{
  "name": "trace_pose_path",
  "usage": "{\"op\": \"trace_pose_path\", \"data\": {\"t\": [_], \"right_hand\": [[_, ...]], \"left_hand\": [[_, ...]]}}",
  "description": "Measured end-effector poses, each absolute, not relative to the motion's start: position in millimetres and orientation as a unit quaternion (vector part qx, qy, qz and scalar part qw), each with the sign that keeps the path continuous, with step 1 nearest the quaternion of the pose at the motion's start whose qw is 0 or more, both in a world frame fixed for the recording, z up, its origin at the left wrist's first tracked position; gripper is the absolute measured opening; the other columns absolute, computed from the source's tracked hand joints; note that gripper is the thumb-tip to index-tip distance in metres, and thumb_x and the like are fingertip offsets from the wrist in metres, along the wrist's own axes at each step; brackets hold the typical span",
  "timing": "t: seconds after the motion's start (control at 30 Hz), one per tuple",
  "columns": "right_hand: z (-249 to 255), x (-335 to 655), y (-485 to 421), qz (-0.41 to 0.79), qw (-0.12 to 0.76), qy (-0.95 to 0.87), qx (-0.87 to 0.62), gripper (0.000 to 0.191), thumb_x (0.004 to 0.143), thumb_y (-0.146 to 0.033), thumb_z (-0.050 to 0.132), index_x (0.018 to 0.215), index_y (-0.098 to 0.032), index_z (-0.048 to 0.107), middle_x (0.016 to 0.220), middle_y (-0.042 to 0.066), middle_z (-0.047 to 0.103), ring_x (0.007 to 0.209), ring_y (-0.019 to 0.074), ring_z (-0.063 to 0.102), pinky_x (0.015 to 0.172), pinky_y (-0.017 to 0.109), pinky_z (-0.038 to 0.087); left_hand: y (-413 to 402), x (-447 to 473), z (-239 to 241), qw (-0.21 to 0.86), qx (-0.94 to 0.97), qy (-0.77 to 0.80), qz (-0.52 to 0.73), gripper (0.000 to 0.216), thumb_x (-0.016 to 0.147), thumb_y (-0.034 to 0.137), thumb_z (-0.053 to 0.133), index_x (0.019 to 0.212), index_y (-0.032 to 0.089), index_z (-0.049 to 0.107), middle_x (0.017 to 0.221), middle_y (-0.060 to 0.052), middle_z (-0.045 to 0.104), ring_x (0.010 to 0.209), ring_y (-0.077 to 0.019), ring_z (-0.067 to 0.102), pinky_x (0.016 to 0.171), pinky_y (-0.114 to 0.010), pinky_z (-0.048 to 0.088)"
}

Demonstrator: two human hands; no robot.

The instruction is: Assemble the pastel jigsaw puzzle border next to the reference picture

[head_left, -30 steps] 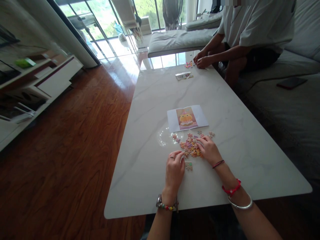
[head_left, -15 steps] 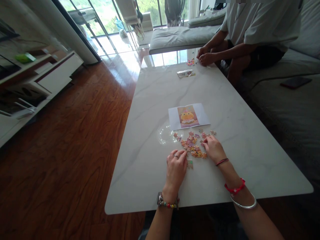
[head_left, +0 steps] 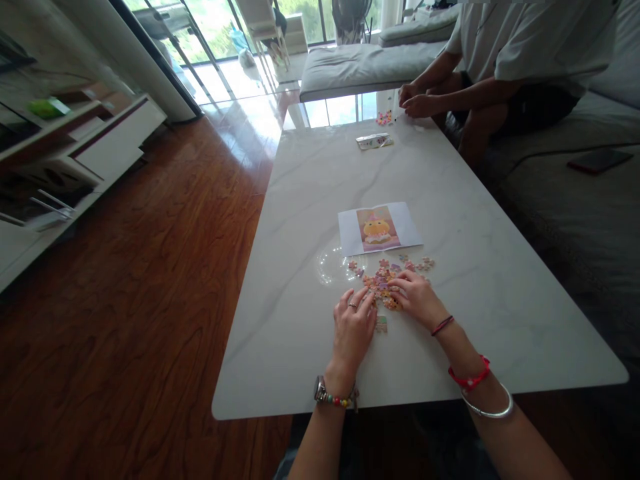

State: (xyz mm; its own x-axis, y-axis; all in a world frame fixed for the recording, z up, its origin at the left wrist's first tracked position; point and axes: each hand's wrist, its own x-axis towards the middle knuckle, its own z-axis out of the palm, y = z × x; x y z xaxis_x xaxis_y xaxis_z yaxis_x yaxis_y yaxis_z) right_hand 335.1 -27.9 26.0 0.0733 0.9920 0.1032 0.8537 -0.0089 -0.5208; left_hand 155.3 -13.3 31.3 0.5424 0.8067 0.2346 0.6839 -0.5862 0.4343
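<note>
A heap of small pink and orange jigsaw pieces (head_left: pixel 387 273) lies on the white marble table (head_left: pixel 300 253), just below a printed picture sheet (head_left: pixel 379 228). My left hand (head_left: pixel 354 325) rests at the heap's left edge, fingers stretched forward and slightly apart, tips touching the pieces. My right hand (head_left: pixel 417 298) lies on the heap's right side with fingers bent over several pieces; whether it grips one is hidden. A small joined greenish piece (head_left: pixel 381 325) sits between my hands, near the left thumb.
Another person sits on the grey sofa (head_left: pixel 575 187) at the far end, hands (head_left: pixel 417 103) by their own small pile of pieces (head_left: pixel 384 119) and a plastic packet (head_left: pixel 373 141). A phone (head_left: pixel 599 160) lies on the sofa. Wooden floor and a low cabinet (head_left: pixel 85 153) are left.
Both my hands have shifted forward and closer together over the heap; the left fingers have spread out. The view has tipped slightly.
</note>
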Motion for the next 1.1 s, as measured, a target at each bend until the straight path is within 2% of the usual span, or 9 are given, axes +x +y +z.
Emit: {"op": "trace_pose_path", "data": {"t": [0.17,0.37,0.57,0.7,0.83,0.97,1.1], "right_hand": [[26.7,336.0,-29.5,0.147,0.201,-0.647,-0.721,0.013,0.078,-0.019,0.048,0.080,-0.018,0.061,0.082,0.006,0.057,0.086,0.0175,0.053,0.079,0.030,0.041],[26.8,345.1,-29.5,0.151,0.245,-0.622,-0.728,0.014,0.077,-0.016,0.048,0.076,-0.018,0.061,0.081,0.005,0.059,0.077,0.0156,0.055,0.073,0.027,0.042],[24.7,350.1,-29.1,0.136,0.279,-0.600,-0.737,0.015,0.076,-0.017,0.048,0.076,-0.018,0.063,0.082,0.006,0.059,0.077,0.0160,0.056,0.073,0.027,0.043],[22.7,352.6,-29.5,0.120,0.310,-0.579,-0.745,0.017,0.075,-0.015,0.047,0.081,-0.017,0.062,0.082,0.006,0.062,0.079,0.0165,0.057,0.075,0.028,0.043],[22.3,352.8,-29.1,0.114,0.338,-0.539,-0.763,0.016,0.076,-0.016,0.046,0.079,-0.016,0.062,0.081,0.006,0.063,0.077,0.0172,0.058,0.073,0.029,0.044],[24.8,353.2,-30.0,0.097,0.323,-0.536,-0.774,0.015,0.075,-0.018,0.049,0.080,-0.015,0.063,0.083,0.008,0.058,0.072,0.0167,0.057,0.071,0.030,0.046],[25.6,353.1,-32.5,0.126,0.278,-0.635,-0.710,0.018,0.073,-0.015,0.051,0.085,-0.018,0.063,0.090,0.007,0.053,0.087,0.0175,0.055,0.079,0.028,0.044]], "left_hand": [[-14.3,156.7,29.2,0.138,0.878,0.423,0.177,0.034,0.081,0.025,0.048,0.114,0.031,0.049,0.120,-0.002,0.053,0.119,-0.0297,0.036,0.089,-0.049,0.034],[-15.3,156.8,28.0,0.126,0.871,0.431,0.200,0.039,0.079,0.023,0.049,0.117,0.031,0.047,0.120,-0.004,0.054,0.119,-0.0289,0.036,0.091,-0.048,0.031],[-17.6,162.1,28.2,0.125,0.889,0.410,0.162,0.038,0.082,0.024,0.046,0.119,0.031,0.044,0.123,-0.002,0.052,0.121,-0.0292,0.033,0.092,-0.051,0.029],[-16.4,161.4,29.0,0.120,0.885,0.422,0.153,0.037,0.084,0.026,0.042,0.121,0.030,0.044,0.123,-0.003,0.051,0.122,-0.0268,0.033,0.093,-0.047,0.030],[-15.6,161.9,30.0,0.121,0.883,0.424,0.160,0.036,0.085,0.026,0.040,0.121,0.028,0.043,0.124,-0.003,0.050,0.122,-0.0243,0.033,0.094,-0.044,0.031],[-13.9,160.2,29.7,0.128,0.872,0.438,0.178,0.035,0.084,0.025,0.042,0.119,0.026,0.045,0.124,-0.004,0.050,0.121,-0.0243,0.034,0.094,-0.044,0.031],[-7.3,152.2,30.0,0.144,0.853,0.459,0.203,0.032,0.084,0.021,0.042,0.115,0.023,0.048,0.121,-0.006,0.051,0.118,-0.0243,0.037,0.094,-0.044,0.033]]}}
